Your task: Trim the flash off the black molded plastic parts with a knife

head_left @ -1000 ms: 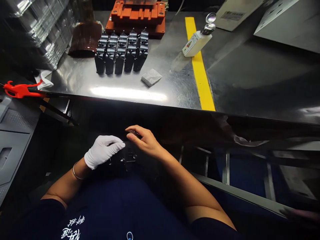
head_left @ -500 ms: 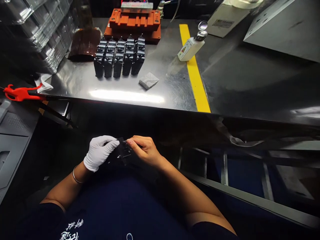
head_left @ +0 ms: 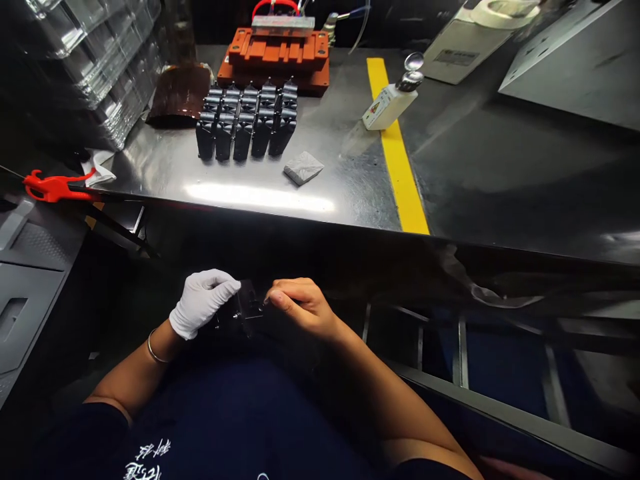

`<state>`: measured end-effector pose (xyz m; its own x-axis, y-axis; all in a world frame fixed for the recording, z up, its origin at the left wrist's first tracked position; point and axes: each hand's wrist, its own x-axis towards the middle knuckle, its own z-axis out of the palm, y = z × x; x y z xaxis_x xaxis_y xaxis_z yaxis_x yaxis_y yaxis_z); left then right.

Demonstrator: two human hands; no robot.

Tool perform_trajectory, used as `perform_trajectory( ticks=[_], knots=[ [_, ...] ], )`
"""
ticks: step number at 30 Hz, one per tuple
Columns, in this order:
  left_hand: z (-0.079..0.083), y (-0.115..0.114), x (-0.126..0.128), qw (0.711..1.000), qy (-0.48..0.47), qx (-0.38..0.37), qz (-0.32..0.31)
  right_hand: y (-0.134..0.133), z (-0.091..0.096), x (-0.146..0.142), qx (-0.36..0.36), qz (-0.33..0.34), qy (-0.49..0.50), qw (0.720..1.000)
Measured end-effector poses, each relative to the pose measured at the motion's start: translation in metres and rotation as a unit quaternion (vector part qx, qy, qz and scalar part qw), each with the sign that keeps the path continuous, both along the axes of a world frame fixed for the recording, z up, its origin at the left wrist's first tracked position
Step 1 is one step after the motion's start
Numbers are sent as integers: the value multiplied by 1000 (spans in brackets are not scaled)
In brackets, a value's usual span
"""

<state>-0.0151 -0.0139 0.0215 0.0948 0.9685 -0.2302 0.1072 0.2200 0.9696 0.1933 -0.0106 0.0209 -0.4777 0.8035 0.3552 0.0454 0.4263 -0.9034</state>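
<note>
My left hand (head_left: 203, 301), in a white glove, is closed around a small black plastic part (head_left: 245, 309) held over my lap, below the table edge. My bare right hand (head_left: 299, 305) sits just right of the part, fingers curled, thumb and fingertips pinched at its right side; what they pinch is too small to make out. On the steel table (head_left: 325, 180) stands a block of several matching black parts (head_left: 247, 121) in rows.
Behind the black parts is an orange fixture (head_left: 277, 53). A grey cloth pad (head_left: 303, 167) lies near them, with a white dispenser bottle (head_left: 393, 100) on a yellow stripe (head_left: 400, 160). Clear trays (head_left: 95, 60) stack at left; a red-handled tool (head_left: 55, 187) lies there.
My right hand came down from above the part to its right side and closed into a pinch. My gloved left hand stayed wrapped on the part. The camera view shifted slightly.
</note>
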Motion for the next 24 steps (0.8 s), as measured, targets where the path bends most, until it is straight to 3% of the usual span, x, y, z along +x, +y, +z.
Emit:
perform_trajectory(
  ticks=[3, 8, 14, 19, 21, 23, 24],
  knots=[
    [-2, 2, -2, 1000, 9, 13, 12, -1, -2, -4, 59, -55, -24, 996],
    [-5, 3, -1, 999, 26, 35, 3, -3, -4, -6, 109, -81, -44, 990],
    [-9, 4, 0, 1000, 18, 22, 1, -4, -9, -6, 111, -93, -91, 985],
    [-12, 7, 13, 1000, 13, 3, -8, -9, 0, 11, 32, -44, -86, 995],
    [-10, 4, 25, 999, 21, -8, -40, -14, 9, 17, -15, 9, -94, 995],
    [-8, 3, 30, 995, 38, -21, -94, -9, 9, 13, -15, 65, -97, 993],
    [-8, 4, 27, 990, 69, -24, -120, 0, 3, 3, -1, 44, -121, 992]
  ],
)
